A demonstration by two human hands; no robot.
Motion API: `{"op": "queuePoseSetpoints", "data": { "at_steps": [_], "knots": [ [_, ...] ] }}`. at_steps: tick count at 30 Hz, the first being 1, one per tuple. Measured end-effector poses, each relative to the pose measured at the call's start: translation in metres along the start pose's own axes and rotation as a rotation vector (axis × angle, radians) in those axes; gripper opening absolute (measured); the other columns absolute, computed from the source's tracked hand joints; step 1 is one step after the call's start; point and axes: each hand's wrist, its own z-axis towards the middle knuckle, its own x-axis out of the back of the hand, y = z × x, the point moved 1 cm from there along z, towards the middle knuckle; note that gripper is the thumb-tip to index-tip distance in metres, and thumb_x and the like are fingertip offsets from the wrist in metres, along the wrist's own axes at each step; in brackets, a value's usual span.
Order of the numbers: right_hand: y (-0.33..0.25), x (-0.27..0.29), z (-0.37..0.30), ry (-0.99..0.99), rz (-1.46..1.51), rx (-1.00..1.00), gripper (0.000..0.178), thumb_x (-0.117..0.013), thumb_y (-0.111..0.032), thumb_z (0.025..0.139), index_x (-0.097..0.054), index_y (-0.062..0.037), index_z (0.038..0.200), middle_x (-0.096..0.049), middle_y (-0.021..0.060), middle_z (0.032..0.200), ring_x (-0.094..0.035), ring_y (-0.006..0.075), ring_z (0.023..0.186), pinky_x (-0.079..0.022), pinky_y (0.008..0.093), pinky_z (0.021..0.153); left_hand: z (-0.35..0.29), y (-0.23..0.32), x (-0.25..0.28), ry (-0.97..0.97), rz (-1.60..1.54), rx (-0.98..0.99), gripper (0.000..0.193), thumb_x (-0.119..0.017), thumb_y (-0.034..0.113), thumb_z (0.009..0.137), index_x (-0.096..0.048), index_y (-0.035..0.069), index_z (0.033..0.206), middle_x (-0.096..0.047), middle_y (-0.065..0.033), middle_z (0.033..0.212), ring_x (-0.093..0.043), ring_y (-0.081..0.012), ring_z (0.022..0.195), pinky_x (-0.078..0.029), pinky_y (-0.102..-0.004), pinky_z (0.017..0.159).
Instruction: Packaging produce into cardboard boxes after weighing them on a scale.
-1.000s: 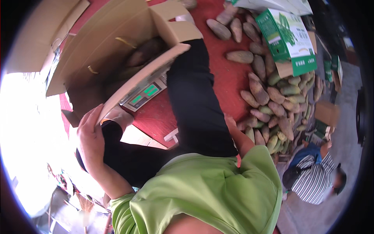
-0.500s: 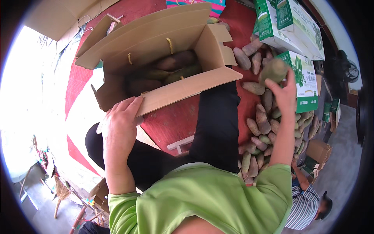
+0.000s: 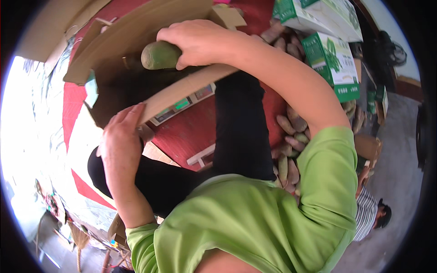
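Green vegetable (image 3: 159, 55) at eleven o'clock hangs over the mouth of the open cardboard box (image 3: 136, 28), the right hand's (image 3: 195, 42) fingers clamped round one end. At nine o'clock the left hand (image 3: 121, 140) touches the near flap (image 3: 184, 91), fingers close together; whether they pinch it, I cannot tell.

The right grip (image 3: 196, 42) holds a green root vegetable (image 3: 159, 55) over the cardboard box (image 3: 136, 28), the left grip (image 3: 121, 136) its near flap (image 3: 182, 90).

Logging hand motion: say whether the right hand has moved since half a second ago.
Yes: the right hand went left, away from the green-and-white box, to the carton.
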Motion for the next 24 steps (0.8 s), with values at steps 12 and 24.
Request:
{"op": "queuePoseSetpoints", "data": {
  "at_steps": [12,24],
  "knots": [
    [0.085,0.017,-0.22,0.329,0.368,-0.705,0.043,-0.071,-0.022,0.079,-0.058,-0.0063,0.117,-0.067,0.0102,0.102,-0.064,0.02,0.093,-0.05,0.0338,0.081,-0.004,-0.005,0.0,-0.029,0.033,-0.025,0.034,-0.048,-0.003,0.086,-0.063,0.005,0.116,-0.064,-0.0162,0.109,-0.064,-0.0318,0.096,-0.05,-0.0366,0.08],
    [0.116,-0.308,-0.535,-0.021,0.093,-1.327,0.048,-0.072,-0.027,0.076,-0.058,-0.0023,0.114,-0.063,0.0174,0.104,-0.061,0.0336,0.099,-0.049,0.0399,0.086,0.003,-0.029,-0.009,0.009,0.024,0.014,0.026,-0.054,0.004,0.091,-0.065,0.004,0.115,-0.067,-0.0123,0.106,-0.064,-0.0264,0.099,-0.05,-0.0369,0.085]
  ]
}}
